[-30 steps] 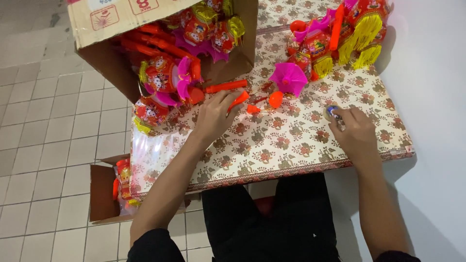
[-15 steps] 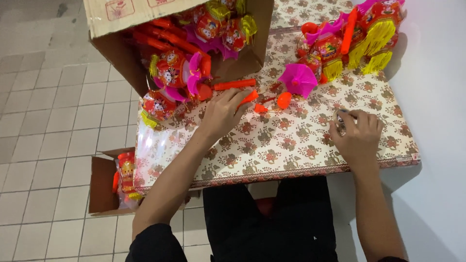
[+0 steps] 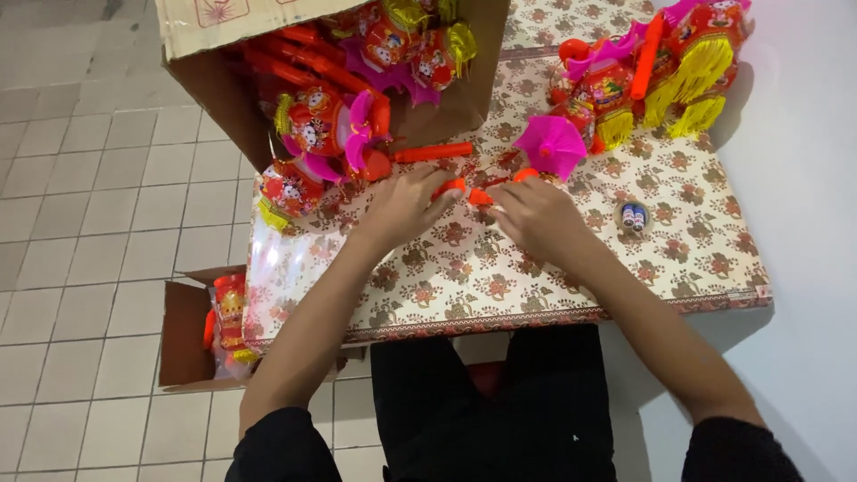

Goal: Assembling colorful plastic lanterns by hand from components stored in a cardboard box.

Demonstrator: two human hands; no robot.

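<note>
Head view: left hand and right hand meet at mid-bench, each grip pinched on an end of a small orange stick lying beside a pink fan-shaped piece; the joining looks only begun. Bench in floral cloth carries a pile of finished lanterns at the far right and two small batteries near the right hand. A tipped brown carton with a pale printed label at far left spills red lanterns, many apparently still to do; a smaller open box sits on the tiled floor.

A small orange plastic piece, short and stick-like, lies across the patterned tabletop, pinched at its left end by fingertips. A second orange piece lies just beside it, end to end, partly covered.
</note>
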